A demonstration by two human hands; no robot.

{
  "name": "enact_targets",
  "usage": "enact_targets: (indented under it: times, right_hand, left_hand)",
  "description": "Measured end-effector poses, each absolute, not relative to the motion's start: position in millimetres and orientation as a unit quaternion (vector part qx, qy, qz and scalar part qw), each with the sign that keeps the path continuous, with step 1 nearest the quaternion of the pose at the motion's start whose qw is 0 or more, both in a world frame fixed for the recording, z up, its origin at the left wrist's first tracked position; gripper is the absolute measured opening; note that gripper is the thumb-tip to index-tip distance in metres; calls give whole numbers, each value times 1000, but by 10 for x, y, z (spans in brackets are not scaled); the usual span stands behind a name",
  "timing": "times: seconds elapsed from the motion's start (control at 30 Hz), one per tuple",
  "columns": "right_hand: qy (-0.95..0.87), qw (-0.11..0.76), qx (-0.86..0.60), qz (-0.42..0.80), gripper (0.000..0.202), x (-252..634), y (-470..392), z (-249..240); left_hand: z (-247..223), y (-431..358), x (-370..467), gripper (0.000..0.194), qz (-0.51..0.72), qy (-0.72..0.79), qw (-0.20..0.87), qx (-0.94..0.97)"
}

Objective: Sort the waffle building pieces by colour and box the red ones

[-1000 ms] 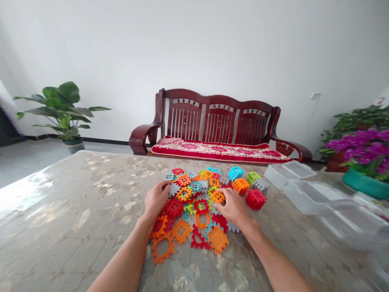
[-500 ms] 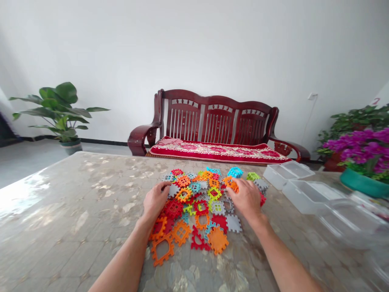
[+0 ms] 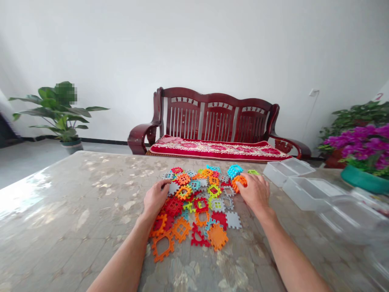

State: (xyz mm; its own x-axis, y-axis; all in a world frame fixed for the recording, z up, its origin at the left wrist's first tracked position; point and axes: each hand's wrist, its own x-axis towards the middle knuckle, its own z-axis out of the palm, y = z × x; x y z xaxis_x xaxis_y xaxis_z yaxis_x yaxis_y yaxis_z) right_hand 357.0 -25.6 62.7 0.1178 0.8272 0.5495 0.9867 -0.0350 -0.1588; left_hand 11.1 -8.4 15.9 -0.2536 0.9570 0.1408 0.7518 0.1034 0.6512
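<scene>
Many flat notched pieces in red, orange, green, grey and blue lie in a loose pile on the patterned table [image 3: 69,211]. My right hand [image 3: 254,192] is closed around orange pieces [image 3: 239,183] at the pile's back right, close to a stack of blue pieces [image 3: 235,171]. At the left edge of the pile rests my left hand [image 3: 156,198], its fingers bent beside a grey piece [image 3: 173,188]; whether they hold anything is hidden. Near the front lie a solid orange piece [image 3: 217,237] and an orange frame [image 3: 163,246].
Clear plastic boxes [image 3: 304,192] stand on the right of the table. Purple flowers in a teal pot [image 3: 364,178] are beyond them. Behind the table is a dark red wooden bench [image 3: 217,117]. A potted plant [image 3: 71,146] stands at the back left.
My right hand has moved a little to the right with the orange pieces, next to the blue stack. My left hand has barely moved.
</scene>
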Motion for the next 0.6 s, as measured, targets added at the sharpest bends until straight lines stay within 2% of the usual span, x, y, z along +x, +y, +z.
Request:
enact_targets:
  times: [0.07, 0.17, 0.27, 0.4, 0.6]
  right_hand:
    - [-686, 302, -657, -79, 29, 3467, -265, 630]
    - [-730, 346, -578, 114, 26, 3237, -324, 592]
    - [-757, 326, -507, 250, 21, 3010, -425, 562]
    - [-815, 243, -436, 292, 25, 2897, -555, 646]
    - [-913, 142, -304, 232, 57, 3028, -801, 693]
  left_hand:
    - [159, -87, 112, 35, 319, 722, 157, 593]
    - [145, -84, 105, 35, 324, 718, 158, 595]
    - [111, -67, 82, 34, 326, 713, 164, 599]
    - [63, -41, 50, 33, 328, 704, 171, 606]
    - [44, -41, 58, 33, 331, 709, 176, 598]
